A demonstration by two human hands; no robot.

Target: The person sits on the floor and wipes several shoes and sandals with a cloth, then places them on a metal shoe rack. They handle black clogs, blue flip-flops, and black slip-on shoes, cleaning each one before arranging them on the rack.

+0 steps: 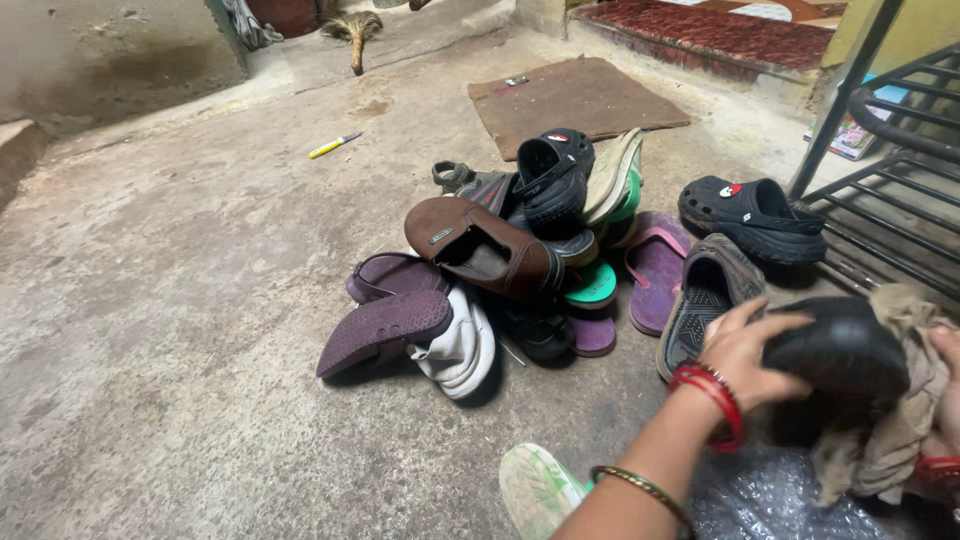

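Two hands work on one black rubber clog (838,352) at lower right. Left hand (748,352), red bangles at the wrist, has its fingers curled over the clog's rounded toe, gripping it from the near side. Right hand (945,395) is mostly cut off by the frame edge & buried under a crumpled beige cloth (898,425) bunched against the clog's far side; can't tell if its fingers are spread or clenched.

Under the hands lies a sheet of clear bubble wrap (770,505). Just left of the left forearm sits a white-and-green sneaker toe (536,487). Just beyond the left hand's knuckles is a dark grey open slipper w/ ribbed footbed (705,300), near touching. Further out from the hands is a heap of mixed footwear: a brown leather slip-on (480,245) on top, purple rubber sandals (385,320) to the left, a second black clog w/ red badge (752,215) apart to the right, next to a black metal rack (880,160). Well apart sit a brown doormat (575,97) & a yellow-handled pen-like tool (333,146).

Risks, as a judgement: the grip is on smooth curved rubber, so the clog could slip & roll if pressed hard w/ the cloth. Loose cloth may drag on the gritty concrete floor (180,300) & pick up dirt. The bubble wrap could slide under the work.
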